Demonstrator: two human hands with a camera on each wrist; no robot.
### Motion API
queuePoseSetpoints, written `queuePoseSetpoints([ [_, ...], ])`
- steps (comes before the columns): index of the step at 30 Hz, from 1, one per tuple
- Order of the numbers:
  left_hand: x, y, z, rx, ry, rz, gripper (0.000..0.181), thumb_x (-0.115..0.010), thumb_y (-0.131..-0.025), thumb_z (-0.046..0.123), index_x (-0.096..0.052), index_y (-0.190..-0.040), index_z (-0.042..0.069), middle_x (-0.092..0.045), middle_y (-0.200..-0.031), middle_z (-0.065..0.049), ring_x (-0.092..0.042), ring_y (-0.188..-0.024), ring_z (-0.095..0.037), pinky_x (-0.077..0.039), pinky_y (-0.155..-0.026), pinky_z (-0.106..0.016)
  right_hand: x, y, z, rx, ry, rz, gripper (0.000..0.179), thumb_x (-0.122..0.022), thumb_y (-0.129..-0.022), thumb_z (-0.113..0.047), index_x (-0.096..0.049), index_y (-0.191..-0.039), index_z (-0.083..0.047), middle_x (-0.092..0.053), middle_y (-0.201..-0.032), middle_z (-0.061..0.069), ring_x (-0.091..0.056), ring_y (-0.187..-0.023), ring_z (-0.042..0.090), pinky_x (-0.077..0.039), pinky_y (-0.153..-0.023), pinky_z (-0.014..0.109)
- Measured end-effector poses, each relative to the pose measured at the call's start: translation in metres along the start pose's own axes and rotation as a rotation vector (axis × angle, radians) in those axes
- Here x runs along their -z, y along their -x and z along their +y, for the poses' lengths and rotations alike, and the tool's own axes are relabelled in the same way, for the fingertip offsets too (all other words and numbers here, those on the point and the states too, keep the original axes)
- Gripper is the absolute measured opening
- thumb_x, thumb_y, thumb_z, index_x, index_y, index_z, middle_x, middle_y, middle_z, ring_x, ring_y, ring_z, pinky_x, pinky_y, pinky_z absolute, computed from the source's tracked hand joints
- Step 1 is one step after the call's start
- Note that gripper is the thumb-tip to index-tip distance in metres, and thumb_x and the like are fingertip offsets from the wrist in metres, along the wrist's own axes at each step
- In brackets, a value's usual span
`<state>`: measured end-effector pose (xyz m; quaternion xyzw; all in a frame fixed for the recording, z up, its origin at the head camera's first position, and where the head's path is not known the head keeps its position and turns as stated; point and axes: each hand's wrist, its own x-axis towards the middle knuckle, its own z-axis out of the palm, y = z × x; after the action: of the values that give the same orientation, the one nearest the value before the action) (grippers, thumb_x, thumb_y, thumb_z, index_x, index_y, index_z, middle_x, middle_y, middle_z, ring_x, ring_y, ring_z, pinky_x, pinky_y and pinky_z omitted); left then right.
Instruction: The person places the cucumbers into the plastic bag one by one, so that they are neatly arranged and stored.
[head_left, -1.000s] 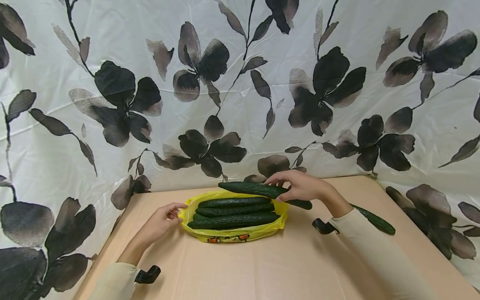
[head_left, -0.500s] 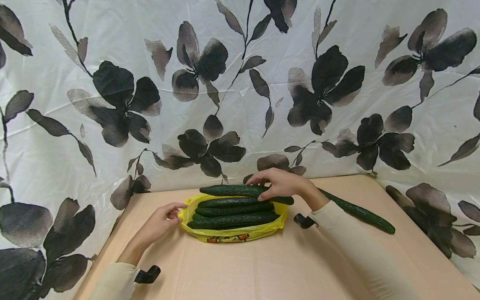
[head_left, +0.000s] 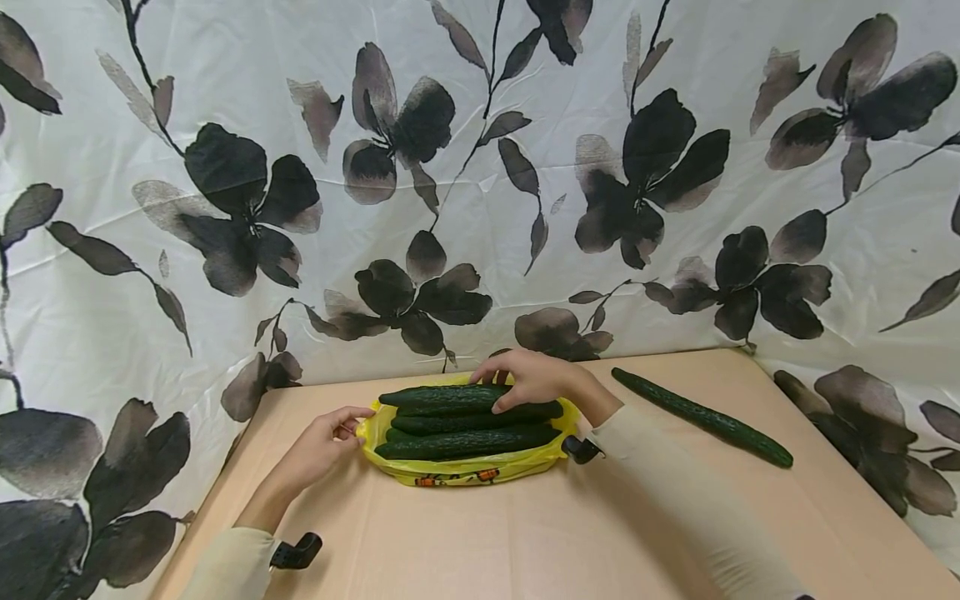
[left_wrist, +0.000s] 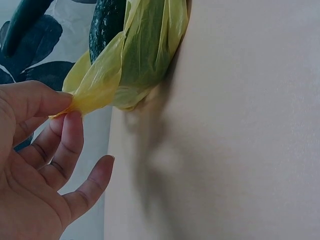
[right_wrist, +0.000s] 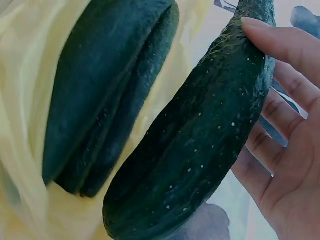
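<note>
A yellow plastic bag (head_left: pixel 450 477) lies on the table with its mouth spread, several dark green cucumbers (head_left: pixel 465 442) side by side inside it. My left hand (head_left: pixel 321 450) pinches the bag's left edge between thumb and fingers; the left wrist view shows the gathered yellow film (left_wrist: pixel 92 95) at the fingertips. With my right hand (head_left: pixel 536 382) I grip another cucumber (head_left: pixel 431 400) from above, over the back of the bag. In the right wrist view this cucumber (right_wrist: pixel 190 145) is between thumb and fingers, beside the ones in the bag.
One more cucumber (head_left: pixel 705 417) lies slantwise on the tan table (head_left: pixel 480 542) to the right, beyond my right forearm. A white cloth (head_left: pixel 525 308) with dark flowers hangs behind the table and along its sides.
My right hand has carried its cucumber leftward and down, from the bag's back right to over its back part. The cucumber on the right now shows whole. My left hand has stayed put.
</note>
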<state>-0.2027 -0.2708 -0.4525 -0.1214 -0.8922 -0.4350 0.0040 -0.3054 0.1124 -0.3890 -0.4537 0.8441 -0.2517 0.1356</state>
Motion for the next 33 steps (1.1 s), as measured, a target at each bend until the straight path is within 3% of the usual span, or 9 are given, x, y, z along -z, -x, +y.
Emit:
queuePoseSetpoints([
  [3, 0.000, 0.000, 0.000, -0.002, 0.002, 0.001, 0.041, -0.065, -0.089, -0.007, -0.063, -0.129, -0.002, -0.063, -0.099, -0.012, -0.058, -0.085, -0.017, -0.049, -0.073, -0.024, -0.004, -0.004, 0.000, 0.008, 0.014, -0.004, 0.050, -0.079, -0.089, -0.026, -0.063, -0.136, -0.028, -0.064, -0.122, -0.007, -0.061, -0.111, 0.015, -0.052, -0.093, 0.038],
  [10, 0.001, 0.000, 0.000, -0.013, 0.011, 0.001, 0.041, -0.066, -0.089, -0.006, -0.063, -0.129, -0.001, -0.063, -0.099, -0.012, -0.058, -0.085, -0.017, -0.049, -0.072, -0.023, -0.016, -0.016, 0.006, -0.010, 0.086, -0.036, 0.048, -0.078, -0.090, -0.028, -0.062, -0.135, -0.027, -0.065, -0.121, -0.010, -0.061, -0.110, 0.010, -0.051, -0.093, 0.030],
  [18, 0.000, 0.001, -0.001, -0.022, 0.020, -0.002, 0.041, -0.065, -0.089, -0.007, -0.064, -0.129, 0.000, -0.063, -0.098, -0.012, -0.057, -0.085, -0.016, -0.049, -0.073, -0.023, -0.030, -0.019, 0.010, -0.055, 0.012, -0.068, 0.047, -0.079, -0.090, -0.025, -0.062, -0.133, -0.026, -0.062, -0.126, -0.010, -0.057, -0.118, 0.010, -0.050, -0.097, 0.032],
  [33, 0.000, 0.001, 0.000, -0.009, 0.017, 0.000, 0.041, -0.065, -0.089, -0.007, -0.064, -0.129, -0.001, -0.062, -0.098, -0.012, -0.057, -0.084, -0.015, -0.049, -0.073, -0.023, -0.039, -0.022, 0.018, -0.076, -0.006, -0.095, 0.044, -0.076, -0.092, -0.027, -0.064, -0.134, -0.023, -0.062, -0.133, -0.008, -0.057, -0.124, 0.013, -0.048, -0.103, 0.033],
])
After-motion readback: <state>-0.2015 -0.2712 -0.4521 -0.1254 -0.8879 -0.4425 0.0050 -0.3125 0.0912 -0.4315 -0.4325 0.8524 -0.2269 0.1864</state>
